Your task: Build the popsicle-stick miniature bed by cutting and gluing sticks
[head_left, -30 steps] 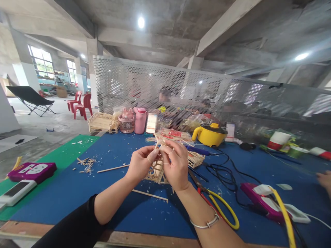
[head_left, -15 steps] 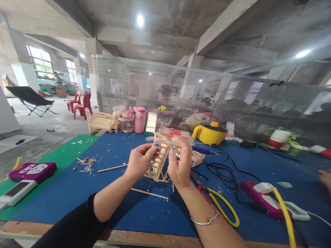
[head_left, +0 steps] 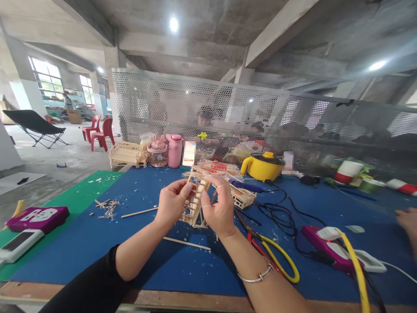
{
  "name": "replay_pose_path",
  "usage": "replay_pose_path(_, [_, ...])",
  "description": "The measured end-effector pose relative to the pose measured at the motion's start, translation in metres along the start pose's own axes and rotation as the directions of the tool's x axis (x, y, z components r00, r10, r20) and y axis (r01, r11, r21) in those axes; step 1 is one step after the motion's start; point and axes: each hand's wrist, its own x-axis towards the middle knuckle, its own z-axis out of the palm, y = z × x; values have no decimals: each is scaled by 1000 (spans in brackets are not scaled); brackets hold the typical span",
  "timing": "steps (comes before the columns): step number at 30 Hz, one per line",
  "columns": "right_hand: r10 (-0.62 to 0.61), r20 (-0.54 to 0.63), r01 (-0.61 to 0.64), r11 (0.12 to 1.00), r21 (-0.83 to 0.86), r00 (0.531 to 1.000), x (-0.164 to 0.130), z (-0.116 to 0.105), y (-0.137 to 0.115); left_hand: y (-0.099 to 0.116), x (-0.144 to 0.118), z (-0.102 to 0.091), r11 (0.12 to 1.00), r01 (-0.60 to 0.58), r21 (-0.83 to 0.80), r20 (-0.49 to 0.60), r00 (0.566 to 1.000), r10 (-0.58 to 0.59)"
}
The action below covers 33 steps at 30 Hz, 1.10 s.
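A small model framework of pale wooden sticks (head_left: 196, 211), with ladder-like rungs, stands tilted on the blue table between my hands. My left hand (head_left: 172, 201) is closed on its upper left side, thumb and fingers pinching near a stick that points up. At the right side, my right hand (head_left: 219, 206) curls around the framework, its thumb against the front and its fingers over the top; the fingertips are partly hidden. Loose thin sticks lie nearby, one stick (head_left: 187, 244) in front of the model and another stick (head_left: 138, 212) to the left.
Red-and-yellow-handled pliers (head_left: 260, 239), a blue-handled tool with a black cord (head_left: 247, 186) and a purple power strip (head_left: 321, 248) lie rightward. Behind are stick bundles (head_left: 216, 167), a yellow pot (head_left: 262, 167) and pink bottles (head_left: 175, 152). Another person's hand (head_left: 407, 219) shows at the right edge.
My right hand has moved left, closing in on the model; its thumb now lies against the rungs. My left hand keeps its pinch. The whole view has shifted slightly.
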Motion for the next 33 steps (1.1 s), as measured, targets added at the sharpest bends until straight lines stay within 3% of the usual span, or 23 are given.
replay_pose_path(11, [-37,30,37,999,-10,999,1,1,0,-3,0,1,998,-5,-66,-3,1000,4])
replay_pose_path(21, [-34,69,42,991,-124,997,8,-1,4,-5,2,-1,996,-17,-92,38,999,21])
replay_pose_path(28, [-124,176,171,945,-278,976,18,4,4,-3,6,-5,998,-23,-50,105,994,28])
replay_pose_path(33, [-54,94,73,973,-219,994,25,-5,-4,-3,8,-5,997,1,-73,24,1000,0])
